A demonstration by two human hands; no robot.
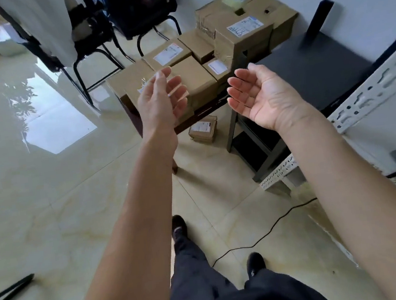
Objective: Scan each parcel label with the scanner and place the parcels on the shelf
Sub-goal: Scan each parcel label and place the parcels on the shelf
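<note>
left hand (160,100) loosely spread, empty | right hand (263,95) same | parcels (172,79) apparently untouched beyond

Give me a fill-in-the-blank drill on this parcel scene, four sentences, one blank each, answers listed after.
1. Both the left hand and the right hand are open and hold ____.
2. One small parcel lies on the ____, under the table.
3. The other parcels are stacked on a ____.
4. The black cable runs across the ____.

Missing words: nothing; floor; table; floor
</note>
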